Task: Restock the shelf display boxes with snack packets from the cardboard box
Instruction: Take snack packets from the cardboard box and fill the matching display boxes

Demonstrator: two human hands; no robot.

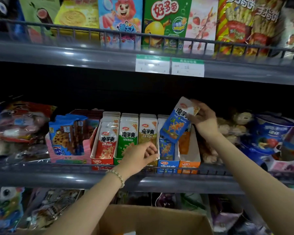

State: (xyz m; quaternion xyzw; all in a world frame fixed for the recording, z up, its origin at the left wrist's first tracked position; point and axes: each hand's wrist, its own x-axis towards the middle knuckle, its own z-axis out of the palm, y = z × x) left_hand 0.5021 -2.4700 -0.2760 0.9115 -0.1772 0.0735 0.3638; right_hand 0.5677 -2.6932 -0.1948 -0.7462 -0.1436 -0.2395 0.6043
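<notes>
Head view, only view available. My right hand [204,119] pinches a small blue-and-white foil snack packet [177,119] by its upper sealed end, thumb on the front face, fingers wrapped behind; the packet hangs tilted, lower end pointing down-left, above the blue cardboard display box [168,163] on the middle grey metal shelf [41,173]. That box sits near the shelf's front rail, between the olive-green-fronted display box [147,133] on its left and the orange cardboard display box [189,164] on its right. A few matching blue packets stand in the blue box already, with room left over. My left hand [139,156] rests at the front of the olive-green box, fingers loosely curled on the dividing wall beside the blue box, apparently steadying the row; nothing is gripped in it as far as I can tell. Brown corrugated cardboard box [153,219] lies below the shelf, at the frame's bottom edge; contents not visible. Handling judgement: packet looks light, soft and slick-skinned, likely to bend if held mid-body; the flat top seal is the firmest hold. Slide it in upright behind the others.
</notes>
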